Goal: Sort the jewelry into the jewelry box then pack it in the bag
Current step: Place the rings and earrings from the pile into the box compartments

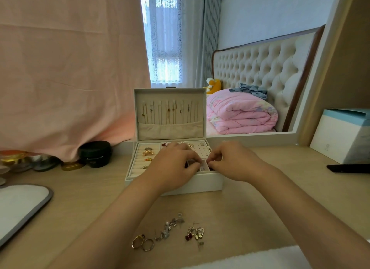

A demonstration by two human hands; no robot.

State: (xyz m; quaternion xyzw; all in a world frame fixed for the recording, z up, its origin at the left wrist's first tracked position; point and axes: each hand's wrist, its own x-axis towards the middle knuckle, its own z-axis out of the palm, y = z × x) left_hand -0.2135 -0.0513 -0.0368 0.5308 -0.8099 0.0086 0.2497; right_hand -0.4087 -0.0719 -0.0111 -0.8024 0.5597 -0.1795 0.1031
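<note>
A white jewelry box [210,180] stands open on the wooden desk, its lid [170,112] upright with several thin necklaces hanging inside. Brooches and rings sit in the left rows, earrings at the back right. Both my hands are over the box's front right compartments. My left hand [172,166] has its fingers curled over a small dark item there. My right hand [230,160] pinches something small beside it; what it is stays hidden. Loose jewelry [170,230] lies on the desk near me: two gold rings [142,243], silver pieces, heart earrings [197,232].
A grey-rimmed white tray [22,204] lies at the left. Black and gold jars [96,153] stand under the pink cloth. A white and blue box [344,134] and a dark phone [348,167] sit at the right. A mirror is behind the box.
</note>
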